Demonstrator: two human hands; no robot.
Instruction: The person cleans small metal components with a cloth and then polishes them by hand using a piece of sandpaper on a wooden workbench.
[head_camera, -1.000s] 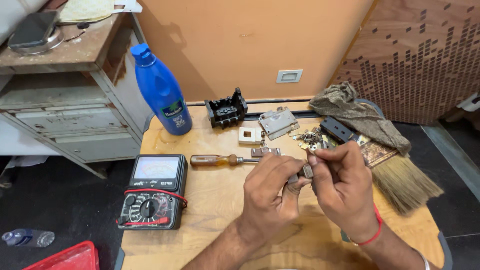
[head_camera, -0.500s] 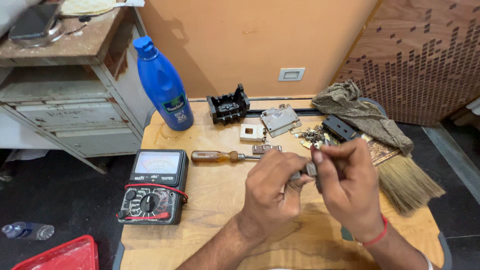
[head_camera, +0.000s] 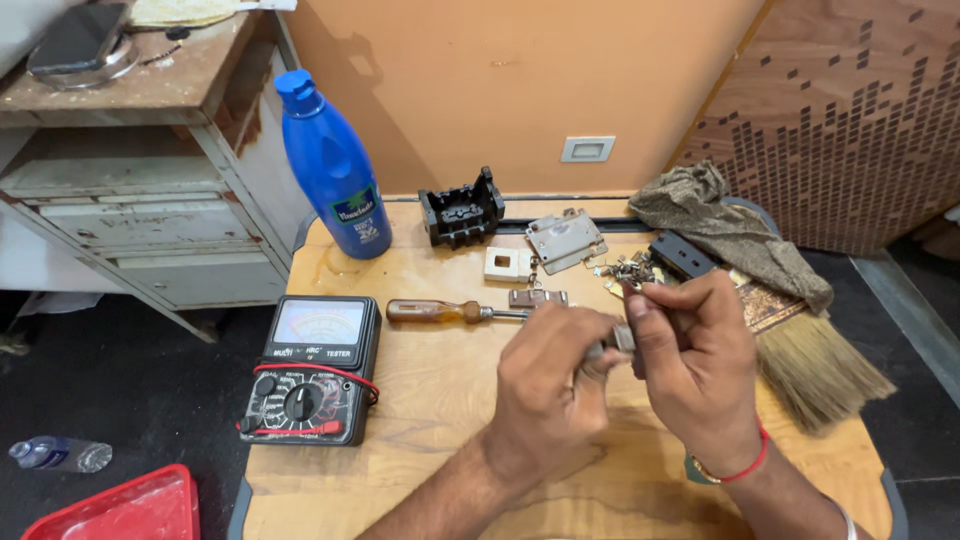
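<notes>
Hands meet over wooden table (head_camera: 420, 400): left hand (head_camera: 550, 385) and right hand (head_camera: 695, 365) both pinching small metal part (head_camera: 622, 338); screwdriver (head_camera: 450, 313) just beside.

Blue bottle (head_camera: 333, 170), multimeter (head_camera: 313, 370), brush (head_camera: 815, 365)

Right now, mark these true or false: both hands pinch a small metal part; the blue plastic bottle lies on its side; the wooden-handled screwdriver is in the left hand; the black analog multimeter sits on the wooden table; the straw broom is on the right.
1. Left hand and right hand pinch a small grey metal part: true.
2. Blue plastic bottle lies down: false, it stands upright.
3. Wooden-handled screwdriver in the left hand: false, it lies on the wooden table.
4. Black analog multimeter on the table: true.
5. Straw broom on the right: true.
</notes>
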